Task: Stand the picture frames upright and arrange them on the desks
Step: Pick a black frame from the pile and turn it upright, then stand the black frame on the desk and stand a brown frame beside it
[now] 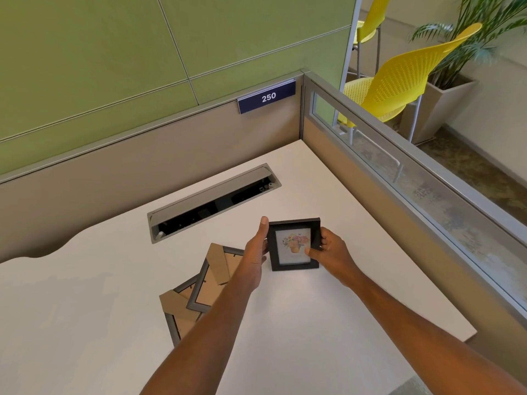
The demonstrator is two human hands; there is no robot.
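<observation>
A small black picture frame (pixel 293 246) with a flower-pot print faces me, held over the white desk (pixel 328 309). My left hand (pixel 256 252) grips its left edge, thumb up along the side. My right hand (pixel 330 248) holds its right edge, thumb on the glass. Two grey frames lie face down on the desk, cardboard backs and stands up: one (pixel 214 277) under my left forearm, the other (pixel 178 315) below it, partly overlapped and partly hidden by the arm.
An open grey cable tray (pixel 212 202) is sunk into the desk behind the frames. Beige partition walls (pixel 171 155) close the back and right sides, with a "250" sign (pixel 268 97). Yellow chairs (pixel 399 78) and a potted plant (pixel 445 106) stand beyond the right partition.
</observation>
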